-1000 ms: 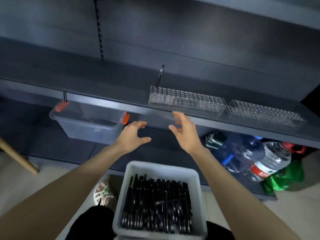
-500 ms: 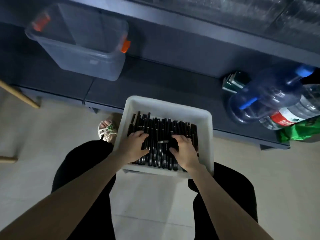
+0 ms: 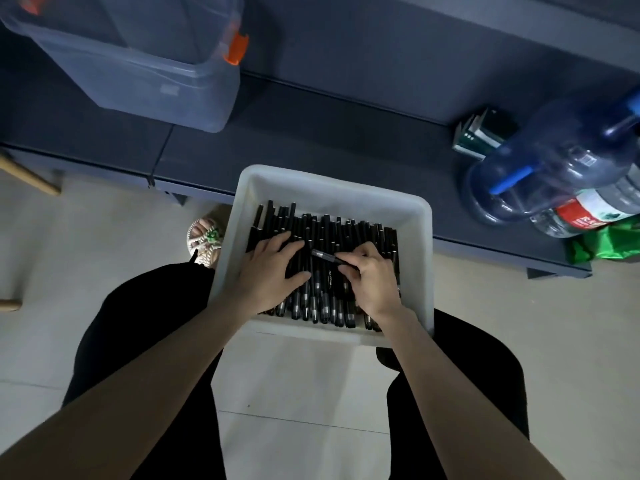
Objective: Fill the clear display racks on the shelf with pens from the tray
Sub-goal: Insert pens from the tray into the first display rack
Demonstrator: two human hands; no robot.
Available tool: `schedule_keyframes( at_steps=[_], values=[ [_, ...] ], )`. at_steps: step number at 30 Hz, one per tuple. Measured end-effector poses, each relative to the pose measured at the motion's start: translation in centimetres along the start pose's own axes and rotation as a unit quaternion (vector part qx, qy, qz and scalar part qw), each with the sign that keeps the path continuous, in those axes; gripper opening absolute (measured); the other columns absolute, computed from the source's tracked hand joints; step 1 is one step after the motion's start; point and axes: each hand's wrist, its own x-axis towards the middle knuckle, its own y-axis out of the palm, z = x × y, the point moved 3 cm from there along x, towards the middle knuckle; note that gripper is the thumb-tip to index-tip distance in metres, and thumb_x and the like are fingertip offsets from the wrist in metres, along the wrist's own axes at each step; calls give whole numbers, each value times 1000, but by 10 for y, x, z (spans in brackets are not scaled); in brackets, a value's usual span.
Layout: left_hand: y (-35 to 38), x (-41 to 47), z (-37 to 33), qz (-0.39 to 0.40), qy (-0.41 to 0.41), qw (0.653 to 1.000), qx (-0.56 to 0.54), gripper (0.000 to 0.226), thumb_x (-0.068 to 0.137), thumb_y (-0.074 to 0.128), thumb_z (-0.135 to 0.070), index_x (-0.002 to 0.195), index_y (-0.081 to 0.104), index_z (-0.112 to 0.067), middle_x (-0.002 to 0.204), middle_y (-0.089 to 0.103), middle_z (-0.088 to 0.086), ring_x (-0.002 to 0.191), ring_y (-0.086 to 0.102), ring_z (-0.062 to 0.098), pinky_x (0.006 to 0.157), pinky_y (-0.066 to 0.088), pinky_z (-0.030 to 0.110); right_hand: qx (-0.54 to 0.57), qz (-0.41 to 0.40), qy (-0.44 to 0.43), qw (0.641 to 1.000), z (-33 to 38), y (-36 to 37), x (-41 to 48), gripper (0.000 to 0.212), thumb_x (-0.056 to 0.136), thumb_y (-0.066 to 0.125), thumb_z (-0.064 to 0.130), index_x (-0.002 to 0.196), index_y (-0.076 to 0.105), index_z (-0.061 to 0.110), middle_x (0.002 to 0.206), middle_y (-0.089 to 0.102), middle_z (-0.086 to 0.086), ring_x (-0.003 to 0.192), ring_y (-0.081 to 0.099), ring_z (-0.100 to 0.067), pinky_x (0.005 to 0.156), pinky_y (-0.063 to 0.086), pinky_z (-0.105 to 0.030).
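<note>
A dark grey low shelf board (image 3: 346, 126) runs across the top of the view; on its left end stands a big translucent plastic storage bin (image 3: 138, 74) with an orange latch (image 3: 237, 50) on its right side; what it holds cannot be told through the cloudy wall. At the right end a large blue-tinted clear water jug (image 3: 554, 157) lies on its side; a small printed sticker on it is too fine to read. A white rectangular plastic tray (image 3: 420, 258) rests on the person's lap, its far edge close to the shelf's front edge; inside it lies a dense layer of black pens with silver bands (image 3: 346, 233), side by side, lengthwise toward the shelf. Just beside the jug lies a clear plastic bottle with a red and green label (image 3: 595, 211); the white writing on the red is blurred. A crumpled green bag (image 3: 609, 244) sits below it; small green-and-white boxes (image 3: 481, 136) stand behind the jug.

The left hand (image 3: 270, 268) lies flat on the pens, fingers spread; the right hand (image 3: 370, 275) pinches one black pen (image 3: 323, 256) lying crosswise over the rest; white print on a pen between the hands is unreadable.
</note>
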Motion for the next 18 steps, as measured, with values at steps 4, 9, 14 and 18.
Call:
schedule_keyframes(
  at_steps=[4,9,14,18],
  values=[
    [-24,0,-23,-18,75,985,-155,49,94,53,-27,140,39,-18,145,36,1,133,34,16,111,28,34,83,16,-27,996,24,-31,0,31,89,60,2,119,65,11,98,57,-7,89,59,-22,85,48,-34],
    [-75,-11,-51,-51,58,947,-312,20,91,57,-7,111,62,-5,85,63,2,73,60,2,78,53,25,131,-24,-21,991,58,-87,0,24,83,69,4,106,71,9,99,65,-3,94,62,-19,92,46,-26],
    [-154,-37,-87,-133,127,946,-267,11,82,69,-10,93,71,-13,68,66,-8,63,61,1,70,48,15,116,-65,-56,990,107,-148,-6,11,80,72,13,91,72,10,90,66,-1,86,57,-16,79,42,-19],
    [-209,-54,-113,-175,184,937,-239,19,79,70,-3,84,67,-20,73,64,-9,64,58,-4,71,46,11,163,-89,-60,981,141,-189,0,12,78,75,9,88,68,10,77,64,3,73,59,-14,77,49,-28]
  ],
)
